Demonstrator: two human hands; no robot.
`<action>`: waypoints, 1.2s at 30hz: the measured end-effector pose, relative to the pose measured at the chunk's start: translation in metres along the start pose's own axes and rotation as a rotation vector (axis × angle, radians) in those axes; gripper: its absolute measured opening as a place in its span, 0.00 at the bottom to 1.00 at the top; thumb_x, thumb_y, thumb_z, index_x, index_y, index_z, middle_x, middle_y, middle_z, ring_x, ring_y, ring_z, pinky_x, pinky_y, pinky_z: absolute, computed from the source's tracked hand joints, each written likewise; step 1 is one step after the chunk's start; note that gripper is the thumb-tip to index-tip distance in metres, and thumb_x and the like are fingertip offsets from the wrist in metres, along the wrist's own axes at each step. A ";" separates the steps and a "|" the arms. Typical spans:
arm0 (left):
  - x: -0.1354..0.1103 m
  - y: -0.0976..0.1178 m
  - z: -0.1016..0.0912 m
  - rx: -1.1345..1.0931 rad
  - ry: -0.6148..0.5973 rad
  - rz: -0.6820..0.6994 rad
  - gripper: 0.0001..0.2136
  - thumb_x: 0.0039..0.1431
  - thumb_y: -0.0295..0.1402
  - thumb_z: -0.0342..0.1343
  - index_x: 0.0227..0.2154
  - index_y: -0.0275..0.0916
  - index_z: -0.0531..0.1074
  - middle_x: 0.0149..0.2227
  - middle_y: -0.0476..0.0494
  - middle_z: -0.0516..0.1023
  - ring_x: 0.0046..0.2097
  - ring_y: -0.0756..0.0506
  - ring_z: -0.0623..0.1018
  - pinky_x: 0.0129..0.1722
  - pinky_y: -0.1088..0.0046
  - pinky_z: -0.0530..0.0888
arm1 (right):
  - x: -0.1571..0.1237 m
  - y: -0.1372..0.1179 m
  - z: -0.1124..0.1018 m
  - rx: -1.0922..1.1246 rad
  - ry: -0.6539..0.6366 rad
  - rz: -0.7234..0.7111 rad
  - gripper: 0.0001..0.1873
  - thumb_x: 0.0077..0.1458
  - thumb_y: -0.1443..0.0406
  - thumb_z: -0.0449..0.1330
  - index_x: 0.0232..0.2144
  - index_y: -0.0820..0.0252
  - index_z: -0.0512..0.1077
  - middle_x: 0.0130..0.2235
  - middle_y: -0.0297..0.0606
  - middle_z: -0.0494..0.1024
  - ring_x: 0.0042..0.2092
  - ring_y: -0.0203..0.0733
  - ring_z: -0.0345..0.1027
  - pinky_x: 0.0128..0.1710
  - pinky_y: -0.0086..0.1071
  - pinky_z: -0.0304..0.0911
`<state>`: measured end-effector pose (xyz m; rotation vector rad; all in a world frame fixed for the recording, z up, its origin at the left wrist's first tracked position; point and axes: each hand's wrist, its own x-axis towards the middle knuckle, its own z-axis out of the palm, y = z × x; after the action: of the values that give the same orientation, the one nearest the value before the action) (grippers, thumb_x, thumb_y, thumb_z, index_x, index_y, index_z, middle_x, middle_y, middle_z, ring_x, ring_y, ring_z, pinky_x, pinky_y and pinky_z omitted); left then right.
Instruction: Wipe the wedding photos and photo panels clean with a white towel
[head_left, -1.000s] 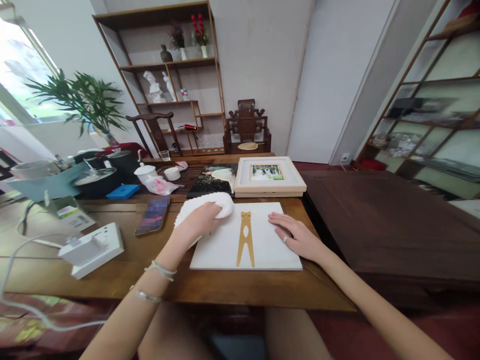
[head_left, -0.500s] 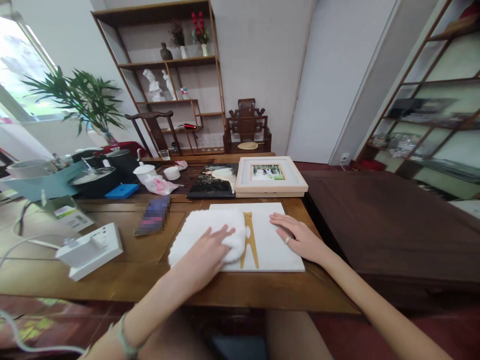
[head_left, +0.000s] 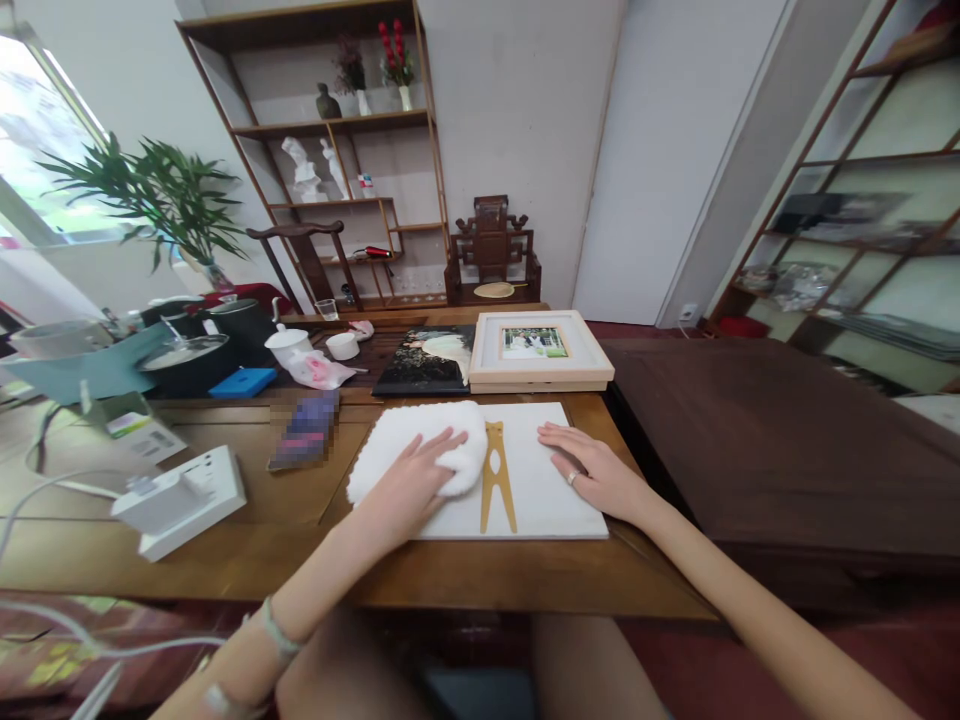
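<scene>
A white fluffy cloth [head_left: 409, 435] lies bunched over the left part of a flat white board [head_left: 540, 505]. My left hand [head_left: 420, 480] presses on the cloth from above, its fingers over the top and some fabric bulging between thumb and fingers. Down the middle of the board runs a tan, A-shaped flat piece [head_left: 496, 475] with an oval hole, now just right of the cloth. My right hand [head_left: 592, 465], wearing a ring, rests flat on the board's right side with its fingers stretched out. Part of the board is hidden under the cloth.
Behind the board are a light wooden picture frame [head_left: 540, 375] and a dark photo panel [head_left: 420, 375]. On the left stand a white power strip [head_left: 184, 505], a pixelated purple item [head_left: 304, 430], a blue box [head_left: 244, 382] and a white teapot [head_left: 289, 343].
My left hand and the cloth have shifted away from me, uncovering more of the board's near-left edge. My right hand stays in place on the board.
</scene>
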<state>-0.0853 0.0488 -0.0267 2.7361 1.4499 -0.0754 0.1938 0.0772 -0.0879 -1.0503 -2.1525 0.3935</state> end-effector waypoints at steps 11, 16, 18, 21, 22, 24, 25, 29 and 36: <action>0.025 -0.028 0.004 0.060 0.067 0.027 0.09 0.59 0.25 0.47 0.32 0.36 0.73 0.64 0.41 0.55 0.66 0.36 0.49 0.61 0.46 0.53 | 0.000 0.001 -0.001 -0.011 -0.019 0.003 0.18 0.58 0.67 0.51 0.49 0.57 0.70 0.55 0.43 0.72 0.59 0.45 0.61 0.59 0.47 0.57; -0.022 0.001 0.000 -0.007 0.027 0.088 0.10 0.55 0.22 0.48 0.26 0.37 0.72 0.64 0.44 0.56 0.66 0.38 0.49 0.63 0.52 0.52 | 0.000 0.000 -0.001 0.010 -0.013 0.016 0.17 0.59 0.66 0.51 0.49 0.56 0.71 0.55 0.43 0.71 0.59 0.46 0.61 0.59 0.49 0.57; -0.044 0.012 0.002 -0.030 0.069 0.119 0.12 0.54 0.20 0.46 0.23 0.39 0.71 0.64 0.49 0.55 0.66 0.41 0.48 0.64 0.55 0.51 | 0.000 0.000 -0.001 0.008 -0.015 0.022 0.18 0.59 0.66 0.51 0.49 0.57 0.71 0.55 0.43 0.71 0.59 0.46 0.61 0.59 0.48 0.57; -0.067 0.026 0.008 -0.044 0.113 0.166 0.12 0.49 0.18 0.47 0.21 0.40 0.71 0.64 0.53 0.53 0.66 0.41 0.45 0.65 0.54 0.49 | 0.000 0.000 0.000 0.015 -0.001 0.014 0.18 0.58 0.67 0.51 0.49 0.55 0.70 0.55 0.42 0.72 0.59 0.46 0.61 0.59 0.49 0.57; -0.070 0.030 0.011 -0.044 0.119 0.174 0.12 0.47 0.18 0.48 0.21 0.40 0.71 0.65 0.53 0.51 0.67 0.40 0.44 0.65 0.52 0.48 | 0.000 0.000 0.000 0.018 0.001 0.009 0.18 0.58 0.67 0.51 0.49 0.55 0.70 0.55 0.42 0.72 0.59 0.47 0.61 0.59 0.49 0.57; -0.071 0.035 0.015 -0.039 0.125 0.169 0.11 0.45 0.18 0.49 0.20 0.39 0.71 0.65 0.51 0.49 0.67 0.38 0.44 0.64 0.49 0.47 | 0.000 0.000 0.000 0.021 -0.004 0.003 0.18 0.57 0.68 0.52 0.50 0.55 0.70 0.55 0.42 0.71 0.59 0.47 0.61 0.59 0.49 0.57; -0.067 0.036 0.016 -0.036 0.131 0.158 0.11 0.46 0.18 0.49 0.20 0.39 0.71 0.65 0.50 0.49 0.67 0.38 0.44 0.64 0.49 0.47 | 0.000 0.000 0.000 0.023 -0.008 0.002 0.18 0.57 0.68 0.52 0.49 0.55 0.70 0.55 0.42 0.72 0.59 0.47 0.61 0.59 0.49 0.57; -0.039 0.028 0.011 -0.017 0.125 0.033 0.11 0.55 0.21 0.46 0.26 0.37 0.73 0.64 0.43 0.53 0.66 0.39 0.49 0.63 0.51 0.53 | 0.001 0.000 -0.001 0.015 -0.023 0.010 0.18 0.58 0.67 0.51 0.49 0.56 0.70 0.55 0.43 0.72 0.59 0.46 0.61 0.59 0.48 0.56; 0.023 -0.018 0.001 0.016 0.117 -0.104 0.13 0.62 0.29 0.43 0.37 0.34 0.73 0.63 0.35 0.57 0.65 0.36 0.52 0.60 0.49 0.56 | 0.000 0.003 0.000 0.033 -0.006 0.002 0.18 0.58 0.67 0.51 0.50 0.55 0.70 0.55 0.41 0.72 0.59 0.46 0.61 0.59 0.49 0.57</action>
<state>-0.0872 0.0778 -0.0298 2.7187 1.6270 0.0710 0.1955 0.0787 -0.0892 -1.0340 -2.1430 0.4326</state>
